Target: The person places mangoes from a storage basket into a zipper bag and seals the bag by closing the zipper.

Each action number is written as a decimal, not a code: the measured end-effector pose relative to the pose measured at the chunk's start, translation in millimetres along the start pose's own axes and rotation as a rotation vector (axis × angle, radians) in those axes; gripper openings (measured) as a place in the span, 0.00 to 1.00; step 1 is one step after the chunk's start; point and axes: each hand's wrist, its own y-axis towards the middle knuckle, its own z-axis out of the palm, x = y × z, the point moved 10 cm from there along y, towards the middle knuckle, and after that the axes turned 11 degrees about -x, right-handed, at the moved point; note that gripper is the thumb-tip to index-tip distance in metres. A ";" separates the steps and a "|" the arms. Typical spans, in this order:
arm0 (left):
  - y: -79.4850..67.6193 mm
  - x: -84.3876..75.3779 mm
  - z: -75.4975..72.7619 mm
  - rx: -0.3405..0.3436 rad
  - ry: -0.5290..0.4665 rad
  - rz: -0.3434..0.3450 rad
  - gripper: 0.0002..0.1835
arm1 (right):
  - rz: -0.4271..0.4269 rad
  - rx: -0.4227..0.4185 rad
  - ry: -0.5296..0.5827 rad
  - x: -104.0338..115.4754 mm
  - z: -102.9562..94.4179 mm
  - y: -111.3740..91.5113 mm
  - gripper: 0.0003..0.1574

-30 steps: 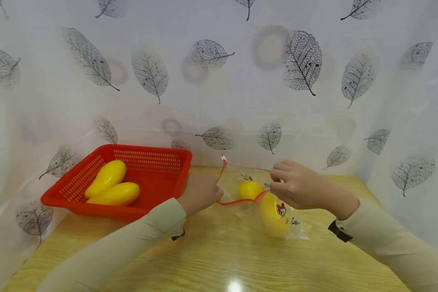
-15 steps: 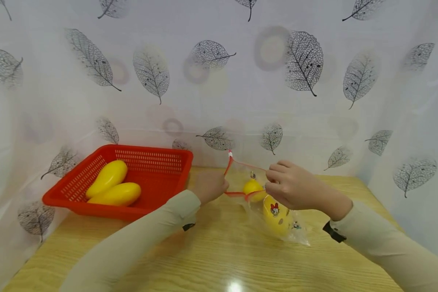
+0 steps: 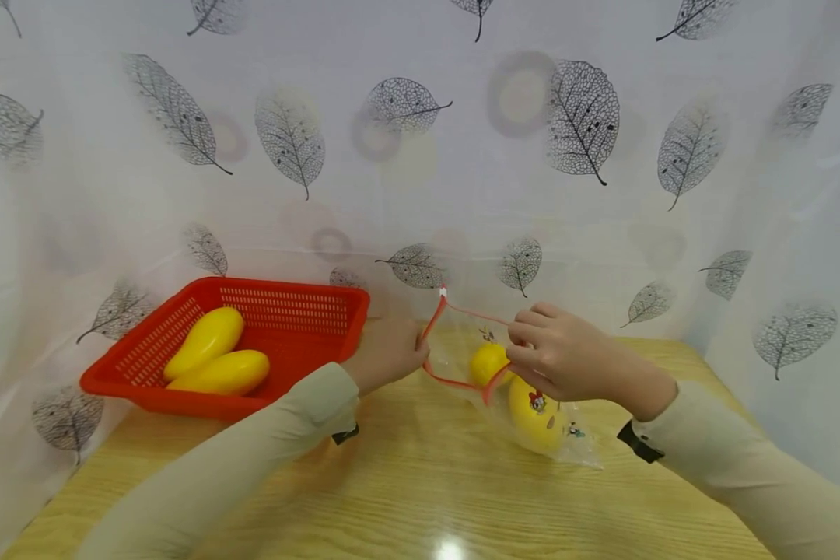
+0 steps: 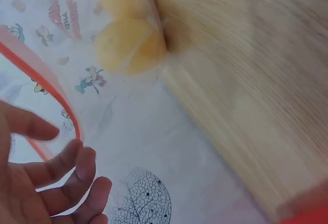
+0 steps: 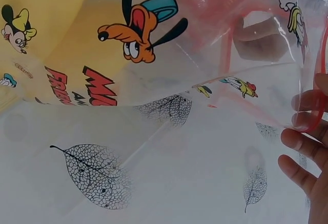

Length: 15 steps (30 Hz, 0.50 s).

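Note:
My left hand [image 3: 388,351] grips the left side of the mouth of a clear zip bag [image 3: 455,381]. Its fingers curl at the red zip edge [image 4: 64,103]. On the opposite side, the right hand [image 3: 560,354] holds the zip edge with curled fingers. The mouth gapes between both hands, and a white slider [image 3: 443,292] sits at its upper corner. Inside the bag, printed with cartoon figures, are a smaller round yellow fruit [image 3: 488,362] and a bigger yellow one [image 3: 532,416]. The bag's lower end lies toward the right on the wooden table.
A red plastic basket [image 3: 308,350] stands at the left, close to the left hand. Two long yellow mango-like fruits [image 3: 206,338] lie in it. A white leaf-print curtain [image 3: 455,194] hangs behind the wooden table [image 3: 406,490].
The left hand first moved right toward the other hand, then drew back left, widening the bag's mouth. The right hand shifted slightly left. Basket and its fruits stayed put.

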 end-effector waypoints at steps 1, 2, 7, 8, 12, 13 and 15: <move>-1.4 -0.9 -1.5 -0.009 0.026 0.024 0.13 | -0.003 0.001 0.002 1.3 0.6 0.1 0.25; -3.0 -1.8 -3.3 -0.020 0.045 0.044 0.12 | -0.004 0.003 0.004 2.2 1.3 0.0 0.24; -10.1 -5.6 -16.2 -0.057 0.112 0.151 0.13 | -0.001 0.001 0.014 3.9 1.9 -0.1 0.25; -11.1 -5.5 -20.9 -0.065 0.117 0.165 0.14 | 0.000 0.002 0.015 3.8 1.9 -0.2 0.25; -12.4 1.5 -37.9 -0.079 0.163 0.200 0.20 | 0.002 0.002 0.015 3.3 0.9 -0.4 0.25; -12.5 4.5 -41.9 -0.079 0.172 0.204 0.21 | 0.003 0.002 0.015 3.1 0.3 -0.4 0.25; -11.8 11.7 -48.3 -0.074 0.193 0.209 0.22 | 0.005 0.001 0.014 2.7 -0.8 -0.7 0.26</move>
